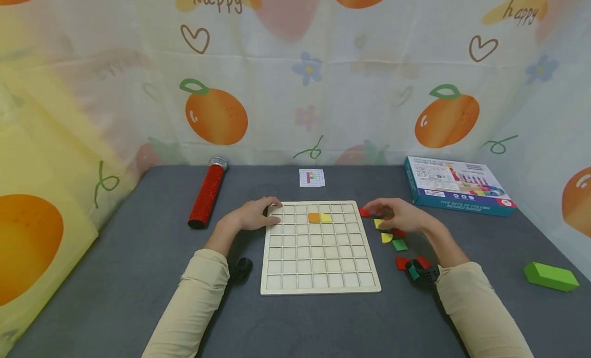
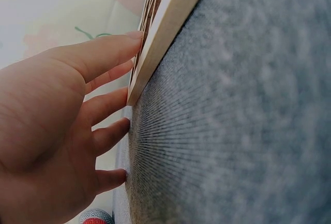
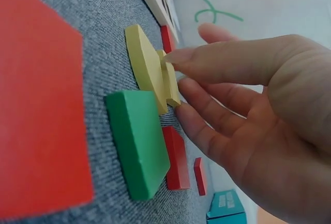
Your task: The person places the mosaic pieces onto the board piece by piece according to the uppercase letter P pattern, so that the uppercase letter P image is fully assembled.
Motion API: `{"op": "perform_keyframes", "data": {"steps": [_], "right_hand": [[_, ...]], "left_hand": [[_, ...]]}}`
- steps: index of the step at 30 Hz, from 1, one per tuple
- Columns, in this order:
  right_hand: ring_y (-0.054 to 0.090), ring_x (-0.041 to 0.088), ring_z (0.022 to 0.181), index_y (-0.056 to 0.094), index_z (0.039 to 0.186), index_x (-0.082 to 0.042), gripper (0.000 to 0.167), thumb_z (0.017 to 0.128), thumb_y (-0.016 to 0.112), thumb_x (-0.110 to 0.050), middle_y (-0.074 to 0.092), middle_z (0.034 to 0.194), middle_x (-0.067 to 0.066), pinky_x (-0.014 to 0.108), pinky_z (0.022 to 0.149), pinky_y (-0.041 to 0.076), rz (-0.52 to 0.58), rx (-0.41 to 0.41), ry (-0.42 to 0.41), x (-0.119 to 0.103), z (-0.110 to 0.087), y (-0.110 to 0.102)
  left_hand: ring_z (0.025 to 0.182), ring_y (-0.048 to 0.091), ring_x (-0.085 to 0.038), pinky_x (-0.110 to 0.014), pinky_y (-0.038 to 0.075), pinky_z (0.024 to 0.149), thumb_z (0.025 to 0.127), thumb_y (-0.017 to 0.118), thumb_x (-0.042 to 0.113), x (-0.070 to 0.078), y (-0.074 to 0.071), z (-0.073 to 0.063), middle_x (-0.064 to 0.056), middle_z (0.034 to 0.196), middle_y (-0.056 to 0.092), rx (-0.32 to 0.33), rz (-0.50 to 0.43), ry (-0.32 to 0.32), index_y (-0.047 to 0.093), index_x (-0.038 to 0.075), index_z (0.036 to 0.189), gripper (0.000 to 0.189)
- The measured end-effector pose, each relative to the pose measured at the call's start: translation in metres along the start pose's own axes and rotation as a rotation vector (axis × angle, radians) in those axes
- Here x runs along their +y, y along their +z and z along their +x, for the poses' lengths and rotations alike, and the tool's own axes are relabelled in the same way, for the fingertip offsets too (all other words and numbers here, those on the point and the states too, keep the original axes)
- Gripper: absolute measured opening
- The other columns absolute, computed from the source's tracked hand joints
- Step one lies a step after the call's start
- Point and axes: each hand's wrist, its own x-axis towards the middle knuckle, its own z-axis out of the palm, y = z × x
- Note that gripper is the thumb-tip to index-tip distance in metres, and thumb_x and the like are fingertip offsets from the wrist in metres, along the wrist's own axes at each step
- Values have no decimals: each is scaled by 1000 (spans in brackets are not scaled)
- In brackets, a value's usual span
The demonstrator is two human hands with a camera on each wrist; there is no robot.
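Note:
A light wooden grid board [image 1: 318,253] lies on the table, with an orange square tile [image 1: 314,218] and a yellow quarter-round tile [image 1: 326,218] side by side in its cells. My left hand [image 1: 253,214] rests at the board's far left corner, its thumb touching the rim and its fingers fairly straight. To the right of the board, my right hand [image 1: 400,214] pinches a yellow tile [image 3: 169,79] between thumb and fingertips, low over the table. Another yellow tile [image 3: 142,63] and a green tile [image 3: 138,144] lie beside it. Red tiles [image 1: 402,263] are spread around there, some partly hidden by the hand.
A small printed pattern card [image 1: 312,178] lies behind the board. At the back left is a red microphone-shaped object [image 1: 208,194]. A flat teal box [image 1: 459,186] lies at the back right, and a green block [image 1: 551,276] sits at the far right.

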Motion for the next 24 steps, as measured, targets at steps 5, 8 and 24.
{"op": "perform_keyframes", "data": {"steps": [5,8,24], "right_hand": [[52,36,109,54,127,2,42,87,65,3,56,117,17,46,90,47,-13,-3,-3,1,-1,0],[52,32,102,55,126,3,41,86,66,3,56,111,15,43,86,48,-4,4,12,0,-2,0],[54,27,89,56,122,6,41,84,68,4,58,100,12,32,77,50,28,36,45,1,-3,-1]], "left_hand": [[121,43,-31,-52,35,99,93,62,28,1,0,-1,-13,139,44,0,-4,-6,49,14,134,45],[123,42,-32,-52,35,100,94,62,29,1,-1,-1,-13,140,43,0,-4,-3,49,14,134,45],[122,42,-32,-53,35,100,93,62,28,2,1,-2,-13,140,44,7,-7,-5,49,14,134,45]]}}
